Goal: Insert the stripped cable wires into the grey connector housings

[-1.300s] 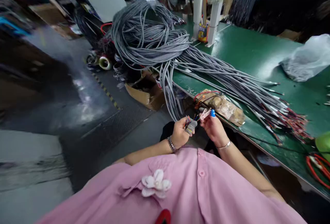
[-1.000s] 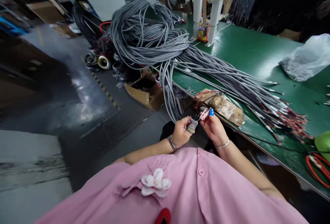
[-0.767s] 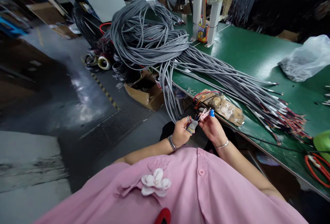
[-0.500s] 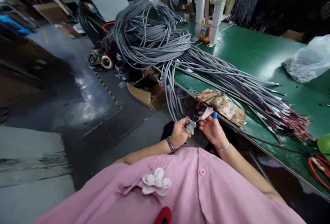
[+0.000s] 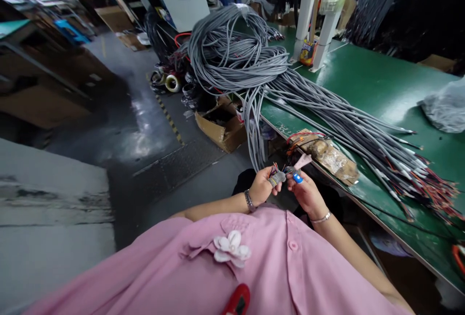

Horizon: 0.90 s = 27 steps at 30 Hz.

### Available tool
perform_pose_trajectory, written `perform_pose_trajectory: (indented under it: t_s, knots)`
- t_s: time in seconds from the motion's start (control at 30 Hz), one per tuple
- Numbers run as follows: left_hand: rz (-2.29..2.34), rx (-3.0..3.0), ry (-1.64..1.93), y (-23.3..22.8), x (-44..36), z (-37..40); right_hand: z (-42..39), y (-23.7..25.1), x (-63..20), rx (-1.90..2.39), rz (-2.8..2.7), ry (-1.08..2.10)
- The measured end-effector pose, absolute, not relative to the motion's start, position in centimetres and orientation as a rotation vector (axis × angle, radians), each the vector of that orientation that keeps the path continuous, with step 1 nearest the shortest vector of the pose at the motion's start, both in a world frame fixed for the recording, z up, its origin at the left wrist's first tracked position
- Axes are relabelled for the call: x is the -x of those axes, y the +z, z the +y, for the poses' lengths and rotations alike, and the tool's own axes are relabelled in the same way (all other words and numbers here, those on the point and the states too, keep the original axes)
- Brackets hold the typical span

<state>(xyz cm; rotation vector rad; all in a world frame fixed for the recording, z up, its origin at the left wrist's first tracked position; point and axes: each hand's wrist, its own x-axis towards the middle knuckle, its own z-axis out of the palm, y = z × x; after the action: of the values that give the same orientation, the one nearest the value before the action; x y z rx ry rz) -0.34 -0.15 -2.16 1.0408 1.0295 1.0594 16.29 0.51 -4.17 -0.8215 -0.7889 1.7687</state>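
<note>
Beside the green table [image 5: 366, 80], both hands pinch coloured wire ends [image 5: 275, 167] (left hand [image 5: 262, 187], right hand [image 5: 305, 193]).

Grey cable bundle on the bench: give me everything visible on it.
The grey cable bundle is many thin, grey-jacketed cables, coiled in a loose heap at the far left corner of the green table. Some strands hang over the table edge; the rest fan out straight along it, ending in stripped red and dark wire ends.
</note>
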Motion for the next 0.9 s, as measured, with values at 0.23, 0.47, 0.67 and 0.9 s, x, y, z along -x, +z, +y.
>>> perform_pose_trajectory:
  t_s: [0.23, 0.47, 0.67, 0.9]
  knots:
    - [1.036, -1.086, 1.0, -1.9, 0.1, -0.9, 0.1, -3.7, -15.4, 0.932, -0.904, 1.593]
    - [1.064, -1.051, 0.941, -2.8, 0.0, -1.0, -0.5, -3.4, -16.5, 0.945, -0.678, 1.522]
    - [0.987, -1.084, 0.958, -3.8, -0.4, -0.6, -1.5, -3.2, -17.5, 0.973, -0.672, 1.497]
    - [0.962, -1.03, 1.134, -4.0, -1.0, -0.7, -2.6, -3.5, -18.6, 1.091, -0.805, 1.287]
